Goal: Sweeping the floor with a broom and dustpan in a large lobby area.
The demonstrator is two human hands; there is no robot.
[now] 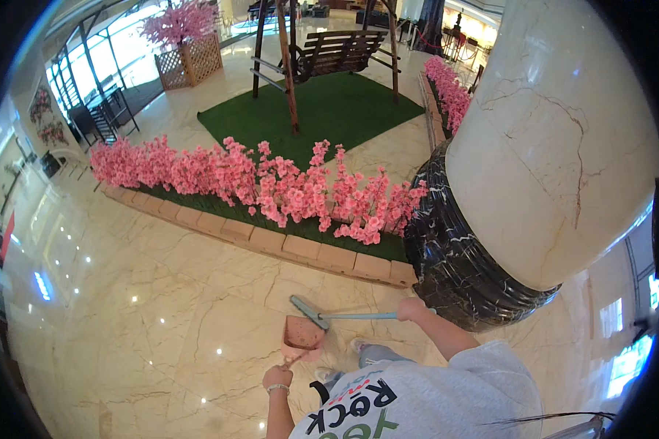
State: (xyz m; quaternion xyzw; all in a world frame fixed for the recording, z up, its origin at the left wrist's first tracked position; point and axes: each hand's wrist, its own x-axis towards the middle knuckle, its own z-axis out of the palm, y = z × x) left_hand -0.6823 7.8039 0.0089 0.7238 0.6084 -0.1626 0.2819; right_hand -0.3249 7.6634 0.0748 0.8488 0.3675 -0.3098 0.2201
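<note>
Underfoot, head view, we see polished, veined stone floor (pixel 205 293); ahead, ridged black marble column base (pixel 458 252). Low before us: scoop-shaped pink dustpan (pixel 303 333), slim blue-grey broom (pixel 359 316), bristles just beside pan. Left hand (pixel 277 377) clenched round dustpan handle, right hand (pixel 411 309) round broom handle. Pan's inside hard to make out.

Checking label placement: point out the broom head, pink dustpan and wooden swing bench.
broom head (pixel 309 312): head view, middle of its long grey-green bar
pink dustpan (pixel 303 334): head view, floor of the pan
wooden swing bench (pixel 343 53): head view, middle of the slatted seat
</note>
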